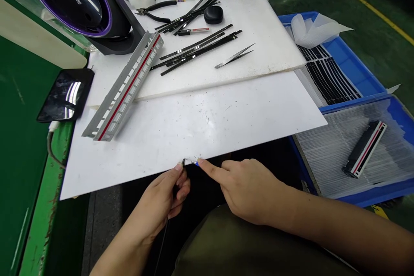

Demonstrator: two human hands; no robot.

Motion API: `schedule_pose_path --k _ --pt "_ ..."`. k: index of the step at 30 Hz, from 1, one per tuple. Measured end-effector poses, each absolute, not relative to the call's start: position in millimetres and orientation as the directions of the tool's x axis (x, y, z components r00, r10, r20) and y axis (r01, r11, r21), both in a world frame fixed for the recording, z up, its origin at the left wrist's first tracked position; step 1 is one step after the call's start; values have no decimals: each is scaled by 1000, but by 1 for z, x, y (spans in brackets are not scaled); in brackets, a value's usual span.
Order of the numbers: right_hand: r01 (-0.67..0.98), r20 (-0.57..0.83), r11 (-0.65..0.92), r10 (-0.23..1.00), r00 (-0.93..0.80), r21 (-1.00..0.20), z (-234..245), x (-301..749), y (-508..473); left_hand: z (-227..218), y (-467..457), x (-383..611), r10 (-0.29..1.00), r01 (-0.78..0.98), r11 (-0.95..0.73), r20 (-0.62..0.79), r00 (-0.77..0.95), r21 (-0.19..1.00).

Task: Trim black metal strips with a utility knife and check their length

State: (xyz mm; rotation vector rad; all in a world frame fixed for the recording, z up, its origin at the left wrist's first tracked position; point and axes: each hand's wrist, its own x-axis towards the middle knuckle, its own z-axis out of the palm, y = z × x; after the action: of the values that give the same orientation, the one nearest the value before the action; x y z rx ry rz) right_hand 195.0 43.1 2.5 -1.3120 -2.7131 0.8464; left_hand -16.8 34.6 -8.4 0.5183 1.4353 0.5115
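At the front edge of the white board, my left hand pinches the end of a thin dark strip between thumb and fingers. A thin line trails down below that hand; whether it is the same strip I cannot tell. My right hand is closed around a small blue-handled tool, index finger stretched along it. The tool's slim metal tip points left and meets or nearly meets the strip's end. Most of its handle is hidden by the fingers.
Black strips, tweezers, cutting pliers and a small black case lie on a white foam sheet. A slotted grey rail leans toward a fan. Blue trays stand right; a phone lies left.
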Motion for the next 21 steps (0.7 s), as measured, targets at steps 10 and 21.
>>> schedule_pose_path --k 10,21 --pt "690 -181 478 736 -652 -543 5 197 45 -9 35 -16 618 -23 785 -781 83 619" --pt "700 -218 447 735 -643 -558 3 199 49 -9 35 -17 605 -28 796 -793 77 605"
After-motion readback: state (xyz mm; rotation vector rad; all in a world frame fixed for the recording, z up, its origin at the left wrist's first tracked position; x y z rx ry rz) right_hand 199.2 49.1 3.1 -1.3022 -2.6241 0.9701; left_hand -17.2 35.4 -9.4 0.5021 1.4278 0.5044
